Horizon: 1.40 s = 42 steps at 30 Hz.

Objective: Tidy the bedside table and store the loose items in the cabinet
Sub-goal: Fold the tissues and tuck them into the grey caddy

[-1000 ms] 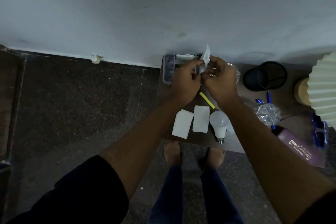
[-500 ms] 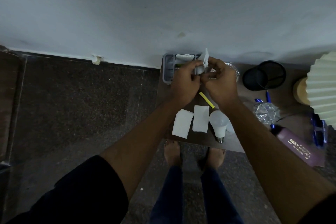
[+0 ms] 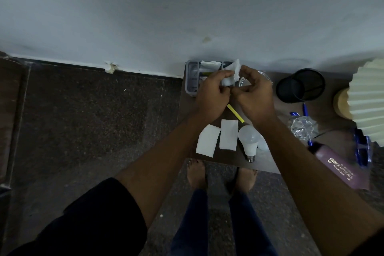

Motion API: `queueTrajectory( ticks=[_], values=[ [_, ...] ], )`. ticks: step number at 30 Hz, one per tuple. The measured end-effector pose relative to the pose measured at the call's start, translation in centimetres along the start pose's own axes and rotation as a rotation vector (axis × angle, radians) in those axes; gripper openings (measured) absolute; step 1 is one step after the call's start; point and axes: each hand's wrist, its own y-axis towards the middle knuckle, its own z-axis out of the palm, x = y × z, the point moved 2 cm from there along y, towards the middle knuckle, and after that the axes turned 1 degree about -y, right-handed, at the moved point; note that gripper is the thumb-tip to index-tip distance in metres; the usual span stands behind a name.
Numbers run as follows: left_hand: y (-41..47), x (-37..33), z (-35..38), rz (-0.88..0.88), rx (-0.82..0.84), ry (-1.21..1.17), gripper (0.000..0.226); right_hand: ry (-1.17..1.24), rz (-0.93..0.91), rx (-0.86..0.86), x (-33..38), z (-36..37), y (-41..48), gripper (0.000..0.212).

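Note:
My left hand (image 3: 212,95) and my right hand (image 3: 254,95) meet over the back of the brown bedside table (image 3: 187,114), both pinching a small white tissue (image 3: 232,74) that is crumpled between the fingers. Right behind the hands stands a grey plastic organiser tray (image 3: 190,81) with white paper in it. Two folded white tissues (image 3: 218,138) lie side by side at the table's front edge. Beside them lie a white light bulb (image 3: 249,139) and a yellow stick (image 3: 235,113).
A black mesh pen cup (image 3: 301,85) stands at the back right. Blue pens (image 3: 299,112), a crumpled clear wrapper (image 3: 302,129), a purple spectacle case (image 3: 342,169) and a pleated cream lamp (image 3: 367,100) crowd the right side. My bare feet (image 3: 220,174) stand on dark speckled floor below.
The tissue stood up tall between my fingertips a second ago; now it is folded lower and more bunched between both hands. The hands themselves have barely shifted.

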Motion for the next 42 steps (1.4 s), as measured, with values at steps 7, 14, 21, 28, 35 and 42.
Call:
queueTrajectory(
  ticks=[7,14,21,28,35,42],
  values=[
    [-1.4,-0.5,-0.1,0.025,-0.002,0.012,0.046,-0.032,0.033,-0.044,0.1,-0.7,-1.4,0.06],
    [-4.5,0.1,-1.1,0.042,-0.095,-0.026,0.038,-0.011,0.044,-0.142,-0.5,-0.9,-3.4,0.045],
    [-8.9,5.3,-2.6,-0.186,-0.093,0.017,0.036,-0.17,0.047,-0.078,-3.4,1.2,-7.1,0.022],
    [-11.5,8.8,-3.6,-0.383,-0.135,0.062,0.029,-0.465,0.071,0.115,-6.3,4.6,-9.7,0.027],
    [-11.8,11.4,-4.1,-0.426,-0.162,0.175,0.028,-0.788,0.051,0.243,-8.2,6.8,-10.6,0.048],
    [-11.3,12.9,-4.8,-0.46,-0.174,0.191,0.025,-0.958,0.053,0.302,-9.0,7.9,-10.6,0.05]
  ],
)
